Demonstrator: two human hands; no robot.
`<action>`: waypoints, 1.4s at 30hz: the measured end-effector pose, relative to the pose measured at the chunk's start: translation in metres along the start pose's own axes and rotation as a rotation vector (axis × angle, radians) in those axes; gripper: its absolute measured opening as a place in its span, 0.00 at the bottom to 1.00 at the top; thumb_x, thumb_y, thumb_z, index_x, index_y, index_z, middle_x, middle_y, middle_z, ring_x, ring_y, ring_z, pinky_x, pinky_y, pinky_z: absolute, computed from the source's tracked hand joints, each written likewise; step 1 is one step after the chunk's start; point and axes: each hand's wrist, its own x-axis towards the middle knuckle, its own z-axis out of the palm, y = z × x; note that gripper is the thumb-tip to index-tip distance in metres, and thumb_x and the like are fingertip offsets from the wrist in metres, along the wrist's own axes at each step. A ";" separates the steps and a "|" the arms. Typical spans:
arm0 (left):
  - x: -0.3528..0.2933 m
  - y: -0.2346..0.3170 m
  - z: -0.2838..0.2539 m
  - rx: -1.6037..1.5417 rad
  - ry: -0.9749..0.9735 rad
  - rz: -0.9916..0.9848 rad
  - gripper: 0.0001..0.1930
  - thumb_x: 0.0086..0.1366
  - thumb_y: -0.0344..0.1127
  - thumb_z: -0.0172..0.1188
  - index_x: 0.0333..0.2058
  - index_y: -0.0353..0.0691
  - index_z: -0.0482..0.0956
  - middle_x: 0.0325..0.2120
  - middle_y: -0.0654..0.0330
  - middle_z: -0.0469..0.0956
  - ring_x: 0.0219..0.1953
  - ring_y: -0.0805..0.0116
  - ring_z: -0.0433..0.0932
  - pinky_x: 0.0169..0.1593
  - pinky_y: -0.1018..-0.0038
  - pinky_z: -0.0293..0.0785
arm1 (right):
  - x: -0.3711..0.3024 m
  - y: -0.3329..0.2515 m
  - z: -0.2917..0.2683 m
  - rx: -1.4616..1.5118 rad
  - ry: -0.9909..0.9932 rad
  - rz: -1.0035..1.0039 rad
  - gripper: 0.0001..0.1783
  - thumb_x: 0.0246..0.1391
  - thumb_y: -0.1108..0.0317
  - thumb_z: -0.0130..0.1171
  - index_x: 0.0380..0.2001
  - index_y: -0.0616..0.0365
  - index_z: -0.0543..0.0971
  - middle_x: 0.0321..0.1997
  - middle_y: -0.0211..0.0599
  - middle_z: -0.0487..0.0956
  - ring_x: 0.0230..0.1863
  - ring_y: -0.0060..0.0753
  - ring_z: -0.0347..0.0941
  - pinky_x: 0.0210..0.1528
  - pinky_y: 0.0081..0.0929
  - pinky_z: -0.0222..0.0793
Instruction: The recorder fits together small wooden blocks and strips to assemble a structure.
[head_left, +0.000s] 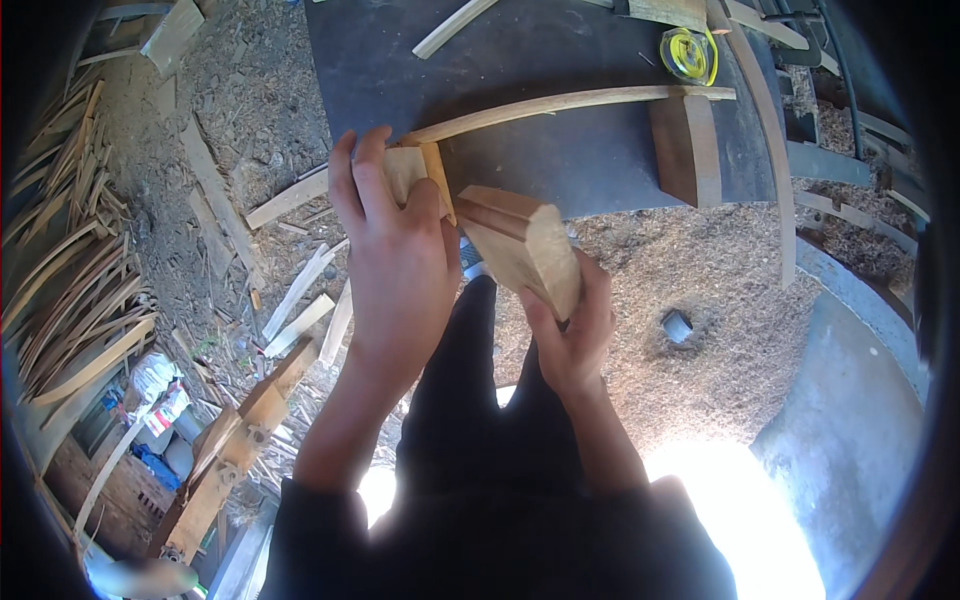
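Observation:
A thick wooden block [525, 245] is gripped in my right hand [580, 325], thumb on its near side, held tilted just off the table's near edge. My left hand [398, 255] wraps around a pale wood piece [405, 170] at the left end of a long thin wooden strip [570, 101]. Beside that piece stands a narrow yellowish board [437, 178], partly hidden by my fingers. Under the strip's right end, a browner wooden block [687, 150] reaches to the table's near edge. The block in my right hand is close to my left hand; whether they touch, I cannot tell.
The dark table [590, 150] carries a yellow tape measure [689, 55] and a loose stick [453, 27]. A long wooden slat [765, 140] hangs past its right side. Scrap strips [75, 230] pile up at left, near a heavy beam [235, 445]. Sawdust covers the floor [640, 270].

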 end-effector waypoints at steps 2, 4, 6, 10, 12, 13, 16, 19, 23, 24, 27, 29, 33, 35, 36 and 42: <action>0.001 0.001 -0.001 -0.002 -0.008 -0.006 0.09 0.53 0.18 0.69 0.34 0.26 0.82 0.65 0.41 0.60 0.73 0.30 0.56 0.60 0.51 0.82 | -0.002 0.003 0.003 0.071 0.087 0.005 0.35 0.57 0.70 0.75 0.63 0.68 0.70 0.53 0.56 0.83 0.52 0.48 0.85 0.54 0.38 0.81; 0.000 0.002 -0.001 -0.020 -0.004 -0.030 0.09 0.53 0.18 0.69 0.33 0.26 0.82 0.65 0.41 0.60 0.73 0.31 0.56 0.61 0.51 0.81 | 0.001 0.000 0.000 0.030 0.007 -0.007 0.36 0.57 0.70 0.74 0.64 0.69 0.69 0.52 0.56 0.83 0.52 0.48 0.85 0.53 0.38 0.81; -0.001 0.000 -0.001 -0.002 -0.004 -0.015 0.09 0.53 0.18 0.69 0.33 0.26 0.82 0.64 0.41 0.60 0.73 0.31 0.56 0.61 0.50 0.81 | 0.005 -0.001 -0.001 -0.013 -0.062 -0.005 0.36 0.58 0.70 0.74 0.64 0.69 0.68 0.52 0.56 0.82 0.52 0.48 0.85 0.53 0.38 0.81; -0.001 0.000 0.001 0.018 -0.001 -0.003 0.09 0.52 0.18 0.69 0.34 0.26 0.82 0.64 0.41 0.60 0.73 0.31 0.56 0.61 0.50 0.80 | -0.005 0.011 0.008 0.143 0.129 0.015 0.36 0.56 0.69 0.76 0.63 0.67 0.70 0.53 0.56 0.83 0.54 0.49 0.85 0.54 0.38 0.81; 0.000 -0.002 0.001 0.013 0.002 -0.001 0.09 0.52 0.18 0.69 0.34 0.26 0.82 0.64 0.41 0.60 0.73 0.31 0.56 0.61 0.50 0.80 | -0.001 0.006 0.002 0.061 0.027 -0.001 0.36 0.57 0.69 0.75 0.63 0.68 0.69 0.53 0.56 0.83 0.53 0.48 0.85 0.54 0.39 0.81; 0.000 -0.002 0.001 0.008 0.006 0.000 0.09 0.52 0.18 0.69 0.33 0.26 0.82 0.64 0.42 0.60 0.73 0.31 0.56 0.61 0.49 0.80 | 0.002 0.003 0.000 -0.021 -0.075 -0.018 0.36 0.57 0.70 0.75 0.64 0.69 0.68 0.53 0.57 0.83 0.53 0.48 0.85 0.53 0.39 0.81; 0.001 0.001 -0.001 -0.004 -0.004 -0.015 0.09 0.51 0.18 0.69 0.33 0.27 0.82 0.64 0.42 0.61 0.73 0.30 0.56 0.61 0.49 0.80 | -0.003 0.009 0.002 0.022 0.023 -0.041 0.36 0.56 0.70 0.75 0.63 0.69 0.69 0.53 0.56 0.83 0.51 0.48 0.86 0.52 0.38 0.82; 0.000 0.000 -0.001 -0.027 -0.007 -0.025 0.10 0.52 0.20 0.72 0.31 0.31 0.79 0.65 0.41 0.60 0.73 0.31 0.57 0.66 0.42 0.70 | -0.002 0.010 0.007 0.083 0.117 -0.093 0.36 0.55 0.70 0.76 0.63 0.68 0.70 0.53 0.54 0.84 0.51 0.47 0.86 0.52 0.36 0.82; 0.000 -0.002 0.001 0.013 0.009 0.003 0.10 0.52 0.18 0.69 0.33 0.28 0.80 0.64 0.41 0.61 0.73 0.30 0.56 0.62 0.48 0.80 | 0.002 0.004 0.006 0.060 -0.032 0.025 0.37 0.55 0.71 0.76 0.64 0.66 0.70 0.54 0.55 0.83 0.52 0.46 0.86 0.53 0.36 0.81; 0.000 -0.002 0.001 0.018 0.004 0.008 0.11 0.52 0.18 0.68 0.34 0.29 0.79 0.64 0.41 0.60 0.73 0.29 0.56 0.63 0.47 0.78 | 0.002 0.004 0.006 0.064 -0.026 0.023 0.37 0.55 0.71 0.76 0.64 0.66 0.70 0.54 0.55 0.83 0.52 0.46 0.86 0.53 0.36 0.81; 0.000 -0.002 0.001 0.028 -0.001 0.009 0.14 0.52 0.18 0.68 0.37 0.30 0.77 0.64 0.40 0.60 0.73 0.29 0.55 0.64 0.45 0.76 | 0.000 0.004 0.008 0.070 -0.017 0.030 0.36 0.55 0.71 0.76 0.64 0.65 0.70 0.54 0.55 0.83 0.52 0.45 0.86 0.53 0.36 0.81; -0.001 -0.002 0.002 0.036 -0.001 0.003 0.16 0.52 0.18 0.68 0.39 0.31 0.75 0.64 0.40 0.60 0.73 0.28 0.55 0.65 0.44 0.75 | 0.000 0.004 0.008 0.073 -0.016 0.038 0.37 0.55 0.71 0.76 0.64 0.66 0.70 0.54 0.54 0.83 0.52 0.45 0.86 0.53 0.36 0.81; 0.000 -0.003 0.001 0.024 0.001 0.012 0.19 0.51 0.19 0.68 0.42 0.33 0.75 0.64 0.40 0.60 0.73 0.28 0.55 0.66 0.43 0.74 | 0.000 0.003 0.007 0.104 0.023 -0.011 0.37 0.56 0.71 0.75 0.64 0.66 0.70 0.54 0.55 0.83 0.53 0.44 0.86 0.53 0.36 0.82; 0.000 -0.003 0.001 0.027 0.001 0.014 0.19 0.51 0.19 0.68 0.43 0.33 0.75 0.64 0.40 0.60 0.72 0.28 0.55 0.66 0.43 0.74 | 0.002 0.003 0.008 0.107 0.070 -0.053 0.36 0.56 0.72 0.75 0.64 0.66 0.70 0.54 0.55 0.83 0.53 0.44 0.86 0.53 0.36 0.82; -0.001 -0.004 0.002 0.012 -0.002 0.009 0.21 0.52 0.20 0.70 0.44 0.34 0.75 0.65 0.42 0.59 0.73 0.30 0.55 0.67 0.41 0.70 | 0.005 0.002 0.007 0.087 0.052 -0.067 0.36 0.55 0.72 0.76 0.64 0.66 0.70 0.54 0.55 0.83 0.53 0.45 0.86 0.53 0.36 0.82; -0.001 -0.004 0.003 0.018 0.002 0.014 0.22 0.52 0.21 0.71 0.46 0.34 0.75 0.65 0.42 0.59 0.72 0.30 0.55 0.67 0.41 0.69 | 0.013 0.000 0.004 0.027 -0.047 -0.110 0.35 0.57 0.73 0.73 0.64 0.69 0.69 0.54 0.50 0.81 0.52 0.40 0.83 0.54 0.32 0.79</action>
